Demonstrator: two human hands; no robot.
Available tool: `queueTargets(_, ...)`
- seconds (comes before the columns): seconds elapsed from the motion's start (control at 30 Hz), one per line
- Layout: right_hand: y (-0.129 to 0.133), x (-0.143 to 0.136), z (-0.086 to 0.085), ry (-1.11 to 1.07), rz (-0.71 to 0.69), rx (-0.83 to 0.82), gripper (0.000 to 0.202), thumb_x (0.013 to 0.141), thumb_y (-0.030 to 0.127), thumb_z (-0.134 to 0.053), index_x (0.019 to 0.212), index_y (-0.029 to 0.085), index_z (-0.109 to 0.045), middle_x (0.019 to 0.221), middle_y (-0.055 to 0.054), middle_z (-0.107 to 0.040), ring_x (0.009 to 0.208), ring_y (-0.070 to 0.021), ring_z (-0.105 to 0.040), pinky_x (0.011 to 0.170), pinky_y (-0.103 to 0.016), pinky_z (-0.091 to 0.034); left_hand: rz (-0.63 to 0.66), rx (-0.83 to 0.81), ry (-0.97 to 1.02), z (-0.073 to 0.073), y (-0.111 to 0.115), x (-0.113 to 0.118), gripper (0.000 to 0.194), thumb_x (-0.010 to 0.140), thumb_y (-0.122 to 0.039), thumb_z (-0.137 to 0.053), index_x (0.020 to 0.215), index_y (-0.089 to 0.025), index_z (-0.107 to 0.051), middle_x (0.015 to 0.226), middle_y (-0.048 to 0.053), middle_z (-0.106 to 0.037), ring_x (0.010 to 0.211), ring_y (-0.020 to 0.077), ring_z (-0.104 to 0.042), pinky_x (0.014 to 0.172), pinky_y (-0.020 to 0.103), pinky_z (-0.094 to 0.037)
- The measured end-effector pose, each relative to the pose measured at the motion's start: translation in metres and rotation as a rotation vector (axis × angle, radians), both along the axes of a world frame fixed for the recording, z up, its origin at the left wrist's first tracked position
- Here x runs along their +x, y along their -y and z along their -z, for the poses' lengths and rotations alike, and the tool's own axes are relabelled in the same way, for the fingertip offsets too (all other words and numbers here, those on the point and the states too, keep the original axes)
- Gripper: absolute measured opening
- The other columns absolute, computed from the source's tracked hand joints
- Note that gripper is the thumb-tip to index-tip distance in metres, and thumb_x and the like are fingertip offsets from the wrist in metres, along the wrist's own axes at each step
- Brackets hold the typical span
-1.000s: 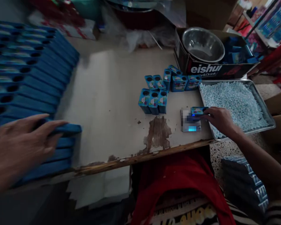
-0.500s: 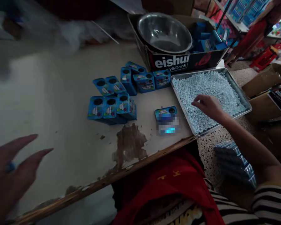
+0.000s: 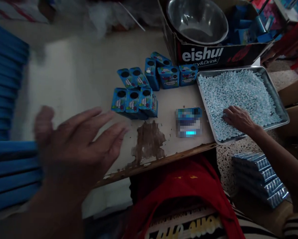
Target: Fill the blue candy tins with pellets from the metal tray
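Right hand [image 3: 240,120] in candy tray [image 3: 283,116], fingers bunched in candies [image 3: 243,96]. Left hand [image 3: 81,142] blurred, empty, fingers apart above desk [image 3: 71,83]; open surface lies between blue box stacks [image 3: 4,79] and tins [image 3: 132,99].

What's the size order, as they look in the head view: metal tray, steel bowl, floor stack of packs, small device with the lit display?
1. Metal tray
2. Steel bowl and floor stack: too alike to rank; the bowl is cut off at the top
3. Small device
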State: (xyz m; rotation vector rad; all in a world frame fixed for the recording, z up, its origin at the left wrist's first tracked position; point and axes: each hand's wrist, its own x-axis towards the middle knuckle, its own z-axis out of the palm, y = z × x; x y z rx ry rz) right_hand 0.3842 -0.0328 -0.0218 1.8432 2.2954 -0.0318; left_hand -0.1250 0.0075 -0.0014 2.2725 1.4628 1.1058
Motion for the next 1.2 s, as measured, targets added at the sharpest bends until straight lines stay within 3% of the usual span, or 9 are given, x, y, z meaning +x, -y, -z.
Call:
queueTargets(0.13,-0.032,-0.005,0.000,-0.436,0.280,0.087,0.029,0.105,0.049,-0.064,0.100,0.022,-0.073,0.087,-0.007,-0.072,0.075,-0.0217,-0.062,0.069,-0.033,-0.040,0.181,0.262,-0.279,0.019,0.002,0.023,0.029,0.095,-0.025,-0.081,0.121,-0.038,-0.079,0.136,0.001,-0.082,0.129,0.0354,-0.078,0.130,0.075,-0.042)
queueTargets(0.27,-0.043,-0.002,-0.010,-1.149,0.705,0.022,0.038,0.093,0.059,-0.077,0.096,0.022,-0.070,0.075,0.000,-0.062,0.057,-0.0125,-0.046,0.055,-0.028,-0.033,0.199,0.194,-0.278,0.027,-0.001,0.046,0.027,0.100,-0.028,-0.077,0.126,-0.036,-0.078,0.135,0.003,-0.082,0.129,0.0335,-0.078,0.129,0.068,-0.049)
queueTargets(0.37,-0.036,-0.001,-0.012,-1.352,0.773,-0.131,0.044,0.081,0.058,-0.089,0.098,0.022,-0.071,0.082,-0.002,-0.067,0.061,-0.0116,-0.051,0.055,-0.027,-0.038,0.199,0.093,-0.223,0.031,-0.003,0.058,0.025,0.103,-0.029,-0.075,0.127,-0.033,-0.078,0.133,0.003,-0.083,0.124,0.0315,-0.079,0.126,0.063,-0.054)
queueTargets(0.5,-0.024,-0.004,-0.009,-1.058,0.643,-0.138,0.041,0.078,0.056,-0.091,0.092,0.021,-0.074,0.069,0.001,-0.064,0.058,-0.0120,-0.049,0.055,-0.027,-0.036,0.260,-0.158,-0.031,0.038,-0.002,0.075,0.045,0.100,-0.036,-0.078,0.144,-0.034,-0.070,0.138,0.005,-0.080,0.127,0.0313,-0.077,0.118,0.052,-0.062)
queueTargets(0.63,-0.027,-0.010,-0.013,-0.764,0.554,-0.093,0.034,0.091,0.053,-0.077,0.092,0.020,-0.078,0.066,0.000,-0.067,0.056,-0.0125,-0.049,0.056,-0.027,-0.036,0.254,-0.359,0.163,0.047,-0.002,0.100,0.067,0.096,-0.037,-0.083,0.157,-0.029,-0.057,0.145,0.010,-0.075,0.132,0.0312,-0.075,0.118,0.050,-0.063)
queueTargets(0.83,-0.037,-0.020,-0.031,-0.715,0.461,-0.031,0.026,0.095,0.045,-0.068,0.095,0.020,-0.077,0.068,-0.001,-0.068,0.057,-0.0131,-0.051,0.057,-0.028,-0.038,0.272,-0.339,0.208,0.045,-0.011,0.118,0.081,0.089,-0.028,-0.091,0.159,-0.030,-0.052,0.156,0.013,-0.067,0.143,0.0339,-0.069,0.122,0.052,-0.060)
queueTargets(0.97,-0.040,-0.019,-0.033,-0.691,0.474,-0.025,0.026,0.097,0.043,-0.068,0.099,0.019,-0.078,0.071,-0.002,-0.069,0.058,-0.0137,-0.052,0.058,-0.030,-0.039,0.245,-0.255,0.197,0.043,-0.015,0.126,0.084,0.084,-0.021,-0.095,0.156,-0.029,-0.054,0.155,0.012,-0.067,0.145,0.0346,-0.067,0.126,0.053,-0.056)
queueTargets(1.1,-0.039,-0.017,-0.033,-0.661,0.479,-0.022,0.030,0.103,0.046,-0.066,0.107,0.020,-0.080,0.078,-0.005,-0.073,0.065,-0.0177,-0.061,0.065,-0.032,-0.047,0.242,-0.342,0.248,0.051,-0.019,0.139,0.077,0.084,-0.021,-0.095,0.151,-0.027,-0.056,0.150,0.011,-0.072,0.140,0.0325,-0.070,0.120,0.049,-0.060)
queueTargets(1.2,-0.034,-0.023,-0.039,-0.493,0.348,-0.002,0.028,0.103,0.043,-0.071,0.118,0.023,-0.084,0.106,-0.012,-0.083,0.092,-0.0280,-0.075,0.084,-0.042,-0.057,0.267,-0.439,0.286,0.056,-0.021,0.148,0.054,0.090,-0.026,-0.090,0.138,-0.028,-0.065,0.131,0.005,-0.080,0.121,0.0281,-0.079,0.107,0.040,-0.065)
